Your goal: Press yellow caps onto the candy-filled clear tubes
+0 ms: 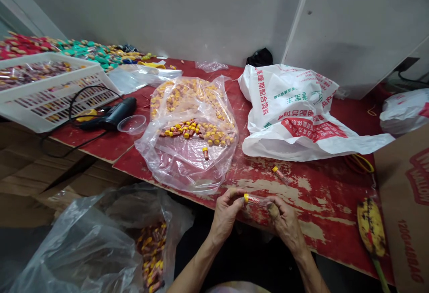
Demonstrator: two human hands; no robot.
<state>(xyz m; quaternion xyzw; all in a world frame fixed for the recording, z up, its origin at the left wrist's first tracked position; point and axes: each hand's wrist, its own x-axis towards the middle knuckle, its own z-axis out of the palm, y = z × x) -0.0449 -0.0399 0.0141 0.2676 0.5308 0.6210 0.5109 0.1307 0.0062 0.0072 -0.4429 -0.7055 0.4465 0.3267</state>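
Observation:
Between my two hands, just above the table's front edge, is a small yellow-capped bottle (254, 199) with a red-and-white printed body. My left hand (229, 210) pinches it by the yellow cap. At the opposite end, my right hand (284, 219) has thumb and fingers closed on what looks like a clear plastic sleeve around it; the exact grip is partly hidden. A similar yellow-capped bottle (280, 174) lies beyond my right hand. Ahead and to the left, a clear plastic bag (187, 174) lies open with many such bottles in it, one (205, 153) lying apart from the pile.
A white printed sack (288, 105) lies behind. Left are a black heat gun (114, 115) with its cable, a clear round lid (132, 124) and a white basket (67, 101). A banana (371, 228) and cardboard box (407, 203) stand right; another bottle-filled bag (90, 235) sits below left.

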